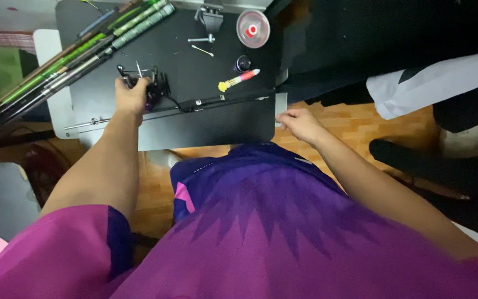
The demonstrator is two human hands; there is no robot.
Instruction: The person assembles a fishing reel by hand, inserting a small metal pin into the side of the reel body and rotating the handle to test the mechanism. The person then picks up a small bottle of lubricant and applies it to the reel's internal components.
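My left hand (131, 95) is closed around a black fishing reel (157, 87) that sits on a thin dark rod (211, 101) lying across the black table (195, 133). My right hand (300, 123) pinches the far end of that rod at the table's right edge, fingers closed on it. The rod runs between the two hands, roughly level with the near edge of the table.
A bundle of green and dark rods (78, 52) lies diagonally at the table's left. A yellow and red marker (239, 80), a small dark bottle (243, 64), a round clear spool case (253, 29) and a metal clamp (210, 19) lie farther back. White cloth (432, 83) is at right.
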